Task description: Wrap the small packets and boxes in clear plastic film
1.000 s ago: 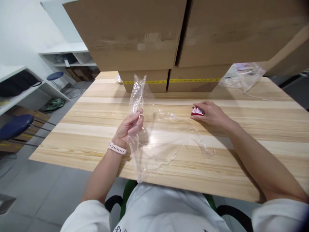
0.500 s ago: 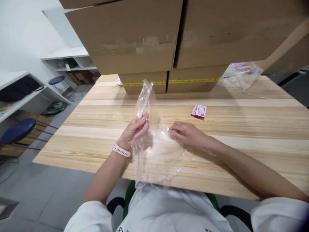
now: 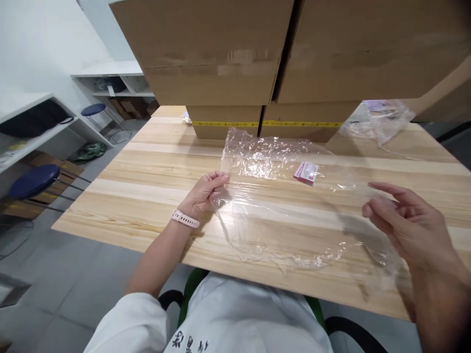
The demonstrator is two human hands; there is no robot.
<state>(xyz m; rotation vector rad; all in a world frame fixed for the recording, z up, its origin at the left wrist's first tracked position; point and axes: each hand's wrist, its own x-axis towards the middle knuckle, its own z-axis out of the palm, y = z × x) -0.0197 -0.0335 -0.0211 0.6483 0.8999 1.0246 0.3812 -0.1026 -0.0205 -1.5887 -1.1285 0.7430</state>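
Your left hand (image 3: 206,191) pinches one clear crinkled plastic bag (image 3: 279,206) spread over the wooden table (image 3: 121,196); your right hand (image 3: 401,223), fingers loose, seemingly grips its three-o'clock edge. One red-white card pack (image 3: 306,172), print unreadable, lies at twelve.

Print on the red-and-white packet (image 3: 306,172) and shirt (image 3: 191,340) is too small to read.

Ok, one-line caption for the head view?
Left hand and right hand stretch a clear plastic bag above the wooden table.
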